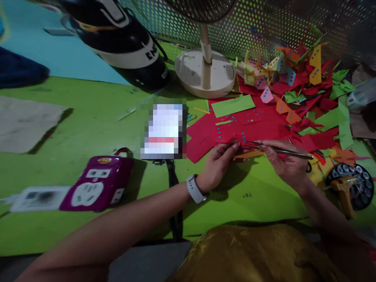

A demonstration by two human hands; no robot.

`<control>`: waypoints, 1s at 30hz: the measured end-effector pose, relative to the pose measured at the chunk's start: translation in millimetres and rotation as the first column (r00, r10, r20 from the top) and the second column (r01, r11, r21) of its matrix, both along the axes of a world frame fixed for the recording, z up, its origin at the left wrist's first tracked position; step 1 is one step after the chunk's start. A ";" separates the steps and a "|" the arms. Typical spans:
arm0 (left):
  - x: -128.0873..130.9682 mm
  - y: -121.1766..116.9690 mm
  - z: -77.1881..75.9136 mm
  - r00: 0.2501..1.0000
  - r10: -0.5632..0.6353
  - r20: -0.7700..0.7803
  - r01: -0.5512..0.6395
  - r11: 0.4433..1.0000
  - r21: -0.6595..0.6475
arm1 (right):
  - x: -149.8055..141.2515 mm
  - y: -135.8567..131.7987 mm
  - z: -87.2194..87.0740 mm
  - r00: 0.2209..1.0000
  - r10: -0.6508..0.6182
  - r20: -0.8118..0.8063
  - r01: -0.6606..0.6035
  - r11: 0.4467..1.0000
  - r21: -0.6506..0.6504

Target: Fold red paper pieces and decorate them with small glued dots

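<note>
My left hand (219, 162), with a white watch on the wrist, pinches a small folded red paper piece (226, 137) above the green surface. My right hand (283, 160) grips metal tweezers (279, 149) whose tips point left and meet the red piece near my left fingers. Both hands hover at the front edge of a spread of red paper sheets (258, 121) dotted with tiny blue specks.
A pile of folded coloured paper shapes (296, 70) lies at the back right. A fan base (205, 72), a helmet (117, 35), a purple power strip (96, 184), a blurred phone (163, 129) and a glue gun (345, 194) on a round tray surround the green mat (88, 121).
</note>
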State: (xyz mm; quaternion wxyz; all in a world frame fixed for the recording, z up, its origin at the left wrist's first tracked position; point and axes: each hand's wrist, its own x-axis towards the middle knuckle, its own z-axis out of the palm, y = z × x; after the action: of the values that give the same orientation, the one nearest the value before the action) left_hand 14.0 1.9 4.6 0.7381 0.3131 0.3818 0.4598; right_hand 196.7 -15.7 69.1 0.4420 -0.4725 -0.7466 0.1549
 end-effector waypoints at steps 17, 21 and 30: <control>0.1 -0.5 -0.1 1.000 -0.011 0.005 0.011 1.000 0.018 | -0.5 0.4 -4.9 1.000 0.002 -0.029 -0.003 1.000 -0.019; 0.0 -0.8 -1.4 1.000 -0.011 0.004 0.011 1.000 0.014 | 0.5 0.0 -3.7 1.000 -0.013 -0.016 0.012 0.999 -0.042; -0.1 -0.6 -0.7 1.000 -0.007 0.017 0.007 1.000 0.014 | -0.3 0.8 -7.1 1.000 0.002 0.013 -0.002 0.999 0.049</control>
State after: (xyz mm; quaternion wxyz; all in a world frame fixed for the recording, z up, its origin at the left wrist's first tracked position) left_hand 13.9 1.3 3.9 0.7407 0.3158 0.3713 0.4624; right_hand 196.4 -14.8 62.0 0.4485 -0.4619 -0.7534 0.1340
